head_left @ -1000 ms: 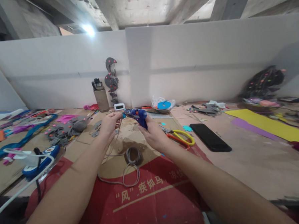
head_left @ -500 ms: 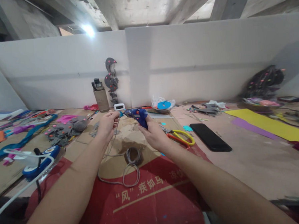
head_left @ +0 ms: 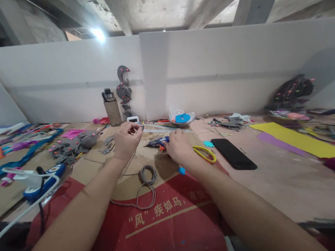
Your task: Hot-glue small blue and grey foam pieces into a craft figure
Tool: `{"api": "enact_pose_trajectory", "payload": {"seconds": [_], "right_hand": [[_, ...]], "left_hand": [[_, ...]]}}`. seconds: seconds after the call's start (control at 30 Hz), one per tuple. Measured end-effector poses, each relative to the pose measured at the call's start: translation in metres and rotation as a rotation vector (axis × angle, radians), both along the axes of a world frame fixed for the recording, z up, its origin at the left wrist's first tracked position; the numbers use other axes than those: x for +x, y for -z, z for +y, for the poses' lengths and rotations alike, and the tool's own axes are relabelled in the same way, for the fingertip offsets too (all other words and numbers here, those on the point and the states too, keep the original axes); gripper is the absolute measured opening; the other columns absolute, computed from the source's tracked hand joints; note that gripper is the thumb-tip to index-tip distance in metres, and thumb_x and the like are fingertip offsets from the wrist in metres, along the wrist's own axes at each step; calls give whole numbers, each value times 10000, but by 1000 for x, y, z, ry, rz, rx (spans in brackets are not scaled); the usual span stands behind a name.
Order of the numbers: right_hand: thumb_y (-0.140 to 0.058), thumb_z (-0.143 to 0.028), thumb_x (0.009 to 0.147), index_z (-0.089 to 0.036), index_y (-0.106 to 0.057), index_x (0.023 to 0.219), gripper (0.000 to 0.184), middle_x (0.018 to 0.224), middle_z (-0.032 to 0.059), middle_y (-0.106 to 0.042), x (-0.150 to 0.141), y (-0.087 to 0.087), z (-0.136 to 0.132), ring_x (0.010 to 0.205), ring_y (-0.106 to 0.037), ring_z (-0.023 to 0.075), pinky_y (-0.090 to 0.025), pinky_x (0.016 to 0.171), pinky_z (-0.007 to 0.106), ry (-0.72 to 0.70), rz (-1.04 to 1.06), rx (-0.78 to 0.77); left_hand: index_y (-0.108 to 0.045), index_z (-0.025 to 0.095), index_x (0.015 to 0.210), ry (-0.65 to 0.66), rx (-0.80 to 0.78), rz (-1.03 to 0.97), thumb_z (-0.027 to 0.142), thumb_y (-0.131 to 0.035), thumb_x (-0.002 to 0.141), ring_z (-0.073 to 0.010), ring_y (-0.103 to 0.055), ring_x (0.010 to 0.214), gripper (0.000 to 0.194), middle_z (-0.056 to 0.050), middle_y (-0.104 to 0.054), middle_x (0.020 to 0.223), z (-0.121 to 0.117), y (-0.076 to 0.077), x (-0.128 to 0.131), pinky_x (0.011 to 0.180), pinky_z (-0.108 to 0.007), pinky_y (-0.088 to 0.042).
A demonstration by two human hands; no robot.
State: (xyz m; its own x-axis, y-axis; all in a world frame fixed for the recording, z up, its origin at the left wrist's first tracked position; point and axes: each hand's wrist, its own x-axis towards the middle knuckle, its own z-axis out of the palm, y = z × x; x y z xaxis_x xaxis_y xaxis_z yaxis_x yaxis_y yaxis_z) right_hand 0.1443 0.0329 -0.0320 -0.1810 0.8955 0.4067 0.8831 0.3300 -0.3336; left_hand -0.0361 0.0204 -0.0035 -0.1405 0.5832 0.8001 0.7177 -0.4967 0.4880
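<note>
My left hand (head_left: 128,139) is raised over the cardboard, its thumb and fingers pinched together. A grey cord (head_left: 132,157) runs up to it from a loose coil (head_left: 148,175) on the cardboard; a tiny dark bit shows at the fingertips, too small to name. My right hand (head_left: 180,145) is closed round a blue hot glue gun (head_left: 163,140), low over the board with the nozzle pointing left. The hand hides most of the handle. Just right of that hand are the yellow handles of scissors (head_left: 205,154), partly covered by it.
A black phone (head_left: 234,154) lies to the right, near yellow paper (head_left: 294,139). A bottle (head_left: 112,109) and a bowl (head_left: 181,121) stand at the back. A blue power strip (head_left: 44,182) with a white cable and grey felt pieces (head_left: 73,147) lie to the left.
My right hand has brought the glue gun down and away from my left hand, turning palm-down over it. My left hand has shifted slightly right and turned; the teal bit at its fingertips no longer shows.
</note>
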Motion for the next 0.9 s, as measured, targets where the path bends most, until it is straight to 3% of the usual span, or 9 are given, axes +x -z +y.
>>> {"api": "enact_pose_trajectory", "payload": {"seconds": [0.03,0.1,0.2,0.27,0.33,0.53,0.67,0.8,0.9], "right_hand": [[-478,-280,816,-154,-492,825,127,1005,213,-572,-3,-3,-3,1007,-533,300,-396,849,432,-34,99,60],[-469,-296,816,-192,-446,833,108,954,128,-588,-11,-6,-8,929,-557,226,-421,821,376,-205,514,15],[-512,-286,771,-223,-385,903,194,921,32,-604,-27,-5,-12,860,-585,152,-446,805,326,-543,1136,-269],[-557,-249,727,-232,-363,926,278,853,-15,-605,-33,-4,-14,788,-599,124,-452,801,314,-642,1411,-419],[-608,-238,691,-236,-358,922,340,755,-55,-575,-35,-5,-17,664,-578,102,-468,746,305,-654,1545,-512],[-686,-261,627,-240,-413,874,369,637,-104,-430,-29,-13,-22,481,-378,47,-428,490,213,-596,1484,-610],[-612,-322,695,-221,-463,813,215,623,-84,-416,-29,-8,-16,464,-338,51,-276,397,172,-453,1271,-411],[-564,-300,733,-198,-496,748,124,646,-57,-465,-27,-5,-9,545,-398,76,-331,485,207,-387,1095,-155],[-536,-291,755,-187,-501,726,113,651,-44,-487,-24,-6,-8,589,-430,92,-347,538,226,-391,1022,-68]], "left_hand": [[-625,173,677,-2,58,75,188,-581,723,-114,-509,614,65,-1,-598,668,-1,0,1,615,-238,-410],[-631,178,701,20,158,198,161,-586,725,-139,-547,717,54,-24,-622,751,-2,1,3,706,-263,-436],[-643,182,753,70,243,294,146,-591,731,-169,-573,867,66,-51,-631,851,-3,3,6,799,-289,-446],[-645,183,775,101,237,321,142,-579,744,-167,-580,880,83,-53,-633,866,-4,4,7,799,-282,-451],[-647,185,782,114,189,327,145,-568,752,-150,-587,804,94,-40,-642,834,-6,4,10,749,-262,-456],[-656,190,748,61,22,153,199,-582,735,-112,-564,615,75,2,-641,684,-6,8,14,624,-227,-440],[-648,180,752,137,-121,6,244,-570,747,-112,-574,595,101,-2,-644,679,-3,10,16,583,-224,-451],[-630,168,734,254,-223,-140,257,-574,742,-111,-568,533,105,4,-614,602,-5,9,20,525,-221,-456],[-623,159,714,291,-266,-202,251,-583,730,-107,-564,509,102,8,-605,578,-7,7,23,508,-217,-457]]}}
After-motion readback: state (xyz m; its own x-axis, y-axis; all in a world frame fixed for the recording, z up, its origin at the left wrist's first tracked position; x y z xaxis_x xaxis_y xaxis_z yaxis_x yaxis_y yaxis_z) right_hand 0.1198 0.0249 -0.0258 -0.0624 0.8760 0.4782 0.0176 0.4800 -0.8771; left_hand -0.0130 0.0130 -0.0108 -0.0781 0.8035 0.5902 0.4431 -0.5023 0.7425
